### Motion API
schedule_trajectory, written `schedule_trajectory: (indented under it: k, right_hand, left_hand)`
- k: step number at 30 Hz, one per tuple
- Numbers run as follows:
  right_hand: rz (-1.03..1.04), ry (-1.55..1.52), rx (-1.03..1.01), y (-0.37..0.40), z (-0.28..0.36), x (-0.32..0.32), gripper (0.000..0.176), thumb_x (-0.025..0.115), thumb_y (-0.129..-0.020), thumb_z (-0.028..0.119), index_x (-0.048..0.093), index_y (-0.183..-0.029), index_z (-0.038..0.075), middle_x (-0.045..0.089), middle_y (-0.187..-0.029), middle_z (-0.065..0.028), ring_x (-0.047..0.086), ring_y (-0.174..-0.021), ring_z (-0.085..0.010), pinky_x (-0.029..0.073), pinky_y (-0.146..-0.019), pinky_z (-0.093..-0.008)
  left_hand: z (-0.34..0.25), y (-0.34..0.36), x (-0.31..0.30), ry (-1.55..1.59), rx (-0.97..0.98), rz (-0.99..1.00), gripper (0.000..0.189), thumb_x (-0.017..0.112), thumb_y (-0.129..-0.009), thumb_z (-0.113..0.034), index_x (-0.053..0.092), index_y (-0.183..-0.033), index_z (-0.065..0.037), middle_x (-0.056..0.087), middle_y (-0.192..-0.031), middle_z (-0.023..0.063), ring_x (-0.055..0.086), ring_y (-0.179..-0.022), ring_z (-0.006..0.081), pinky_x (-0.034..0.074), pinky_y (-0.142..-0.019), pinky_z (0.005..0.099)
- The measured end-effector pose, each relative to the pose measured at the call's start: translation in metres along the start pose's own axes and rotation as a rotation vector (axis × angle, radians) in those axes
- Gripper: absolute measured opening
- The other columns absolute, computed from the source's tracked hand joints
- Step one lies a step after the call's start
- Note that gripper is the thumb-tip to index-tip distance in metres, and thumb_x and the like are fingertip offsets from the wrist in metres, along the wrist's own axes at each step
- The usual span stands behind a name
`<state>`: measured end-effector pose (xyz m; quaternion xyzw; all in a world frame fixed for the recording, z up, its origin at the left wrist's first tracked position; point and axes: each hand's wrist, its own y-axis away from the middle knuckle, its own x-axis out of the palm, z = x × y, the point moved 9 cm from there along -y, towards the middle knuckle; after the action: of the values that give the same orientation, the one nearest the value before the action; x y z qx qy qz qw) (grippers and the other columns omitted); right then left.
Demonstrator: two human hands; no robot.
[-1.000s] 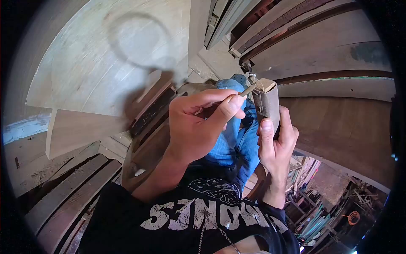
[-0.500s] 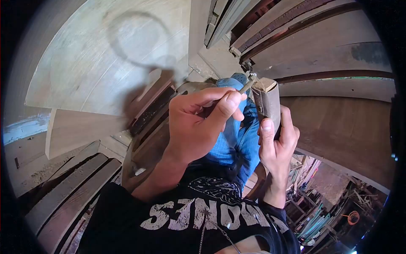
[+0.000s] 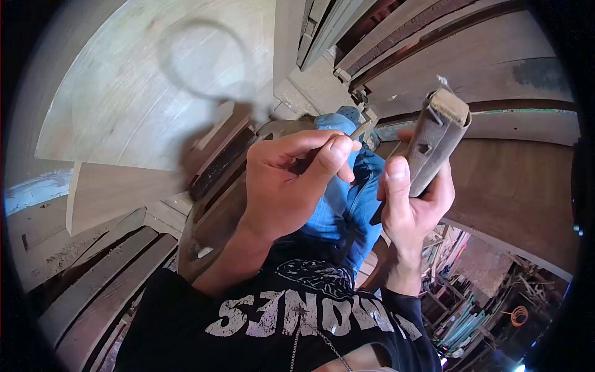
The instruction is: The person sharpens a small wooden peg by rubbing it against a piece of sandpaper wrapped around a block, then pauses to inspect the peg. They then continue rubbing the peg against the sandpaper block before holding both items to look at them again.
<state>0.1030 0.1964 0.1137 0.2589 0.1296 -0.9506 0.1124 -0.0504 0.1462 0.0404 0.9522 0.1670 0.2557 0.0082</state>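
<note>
My left hand [image 3: 291, 180] is closed, thumb and forefinger pinching a short thin brownish stick [image 3: 361, 130] whose tip points up and right. I cannot make out exactly what kind of stick it is. In my right hand [image 3: 412, 204] is a sanding block [image 3: 437, 139], a wooden block wrapped in a worn grey-brown sheet, tilted to the right. Its bare wood end faces up, with a small whitish frayed bit at the top edge and a torn hole in the wrap's side. The thumb presses the near side; the fingers are partly hidden behind. Stick and block are apart.
A large pale wooden panel [image 3: 155, 93] stands at upper left, with a ring-shaped shadow on it. Stacked boards [image 3: 105, 279] lie at lower left. Wide brown planks [image 3: 514, 186] are on the right, above a cluttered pile of sticks [image 3: 458, 322] and an orange coil [image 3: 519, 316].
My right hand has moved the sanding block to the right and tilted it, away from the stick's tip. My left hand stays nearly in place, still pinching the stick.
</note>
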Motion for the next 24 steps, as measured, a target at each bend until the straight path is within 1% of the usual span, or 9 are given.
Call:
schedule_trajectory:
  k: [9,11,13,15,16,17,19,20,24]
  right_hand:
    - [0.055,-0.094,0.011,-0.019,0.011,0.022,0.034,0.072,-0.093,0.015,0.061,-0.117,-0.006,0.059,-0.073,-0.0001,0.049,-0.051,-0.0036,0.037,-0.047,-0.0192]
    - [0.024,-0.034,-0.065,-0.018,0.014,0.016,0.036,0.072,-0.094,0.019,0.061,-0.117,-0.006,0.059,-0.075,-0.0009,0.05,-0.053,-0.0042,0.037,-0.048,-0.0191]
    - [0.1,0.043,-0.142,-0.016,0.015,0.012,0.057,0.066,-0.097,0.035,0.051,-0.134,-0.006,0.06,-0.08,-0.0034,0.051,-0.058,-0.0052,0.039,-0.05,-0.0211]
    - [0.037,0.009,-0.146,-0.009,0.007,0.005,0.066,0.071,-0.094,0.034,0.047,-0.139,-0.008,0.07,-0.114,-0.0237,0.073,-0.098,-0.0255,0.057,-0.083,-0.034]
    - [0.049,0.088,-0.253,-0.009,0.017,0.005,0.073,0.07,-0.094,0.032,0.041,-0.147,-0.008,0.066,-0.123,-0.0269,0.072,-0.104,-0.0296,0.057,-0.086,-0.0349]
    - [0.098,0.244,-0.229,-0.008,0.023,0.007,0.072,0.074,-0.09,0.028,0.044,-0.147,-0.005,0.069,-0.114,-0.0245,0.074,-0.094,-0.0301,0.059,-0.078,-0.0345]
    - [0.154,0.425,-0.516,-0.001,0.041,0.015,0.066,0.079,-0.085,0.026,0.055,-0.141,0.0,0.07,-0.106,-0.0211,0.07,-0.074,-0.0237,0.058,-0.063,-0.032]
    - [0.198,0.535,-0.478,0.001,0.042,0.019,0.06,0.082,-0.081,0.024,0.063,-0.135,0.007,0.071,-0.101,-0.014,0.059,-0.062,-0.0178,0.053,-0.052,-0.0305]
    - [0.191,0.599,-0.503,-0.005,0.044,0.019,0.056,0.081,-0.081,0.022,0.066,-0.133,0.01,0.073,-0.108,-0.0076,0.059,-0.064,-0.0161,0.052,-0.05,-0.0285]
  left_hand:
    - [0.0,0.0,0.002,0.033,0.031,0.041,0.022,0.061,-0.102,-0.014,0.072,-0.101,0.005,0.067,-0.069,0.0059,0.048,-0.053,0.0041,0.035,-0.048,0.0204]
    - [0.0,0.0,0.002,0.052,0.03,0.044,0.022,0.06,-0.102,-0.014,0.072,-0.101,0.004,0.066,-0.069,0.0056,0.047,-0.053,0.0039,0.035,-0.048,0.0205]
    - [-0.001,0.0,0.001,0.027,-0.007,0.035,0.022,0.059,-0.102,-0.014,0.072,-0.1,0.004,0.064,-0.067,0.0044,0.046,-0.053,0.0033,0.034,-0.048,0.0206]
    - [-0.001,-0.001,0.002,0.025,0.0,0.028,0.022,0.059,-0.102,-0.013,0.072,-0.1,0.004,0.063,-0.067,0.0039,0.047,-0.054,0.0035,0.035,-0.049,0.0205]
    - [-0.002,-0.001,0.002,0.021,0.006,0.02,0.021,0.059,-0.102,-0.013,0.072,-0.099,0.005,0.062,-0.066,0.0034,0.049,-0.055,0.0038,0.036,-0.05,0.0204]
    - [0.001,0.0,0.004,0.022,0.004,0.021,0.021,0.059,-0.102,-0.013,0.072,-0.099,0.005,0.062,-0.066,0.0034,0.049,-0.055,0.0038,0.036,-0.05,0.0204]
    - [0.006,0.002,0.003,0.086,0.019,-0.018,0.02,0.06,-0.102,-0.012,0.072,-0.099,0.005,0.061,-0.066,0.0027,0.051,-0.059,0.0046,0.038,-0.053,0.0207]
    - [0.006,0.002,0.003,0.086,0.017,-0.013,0.02,0.06,-0.102,-0.012,0.072,-0.099,0.005,0.061,-0.066,0.0027,0.051,-0.059,0.0046,0.038,-0.053,0.0207]
    - [0.008,0.002,0.001,-0.031,-0.002,0.0,0.018,0.063,-0.1,-0.009,0.072,-0.101,0.006,0.062,-0.067,0.0001,0.053,-0.063,0.0022,0.042,-0.055,0.0204]
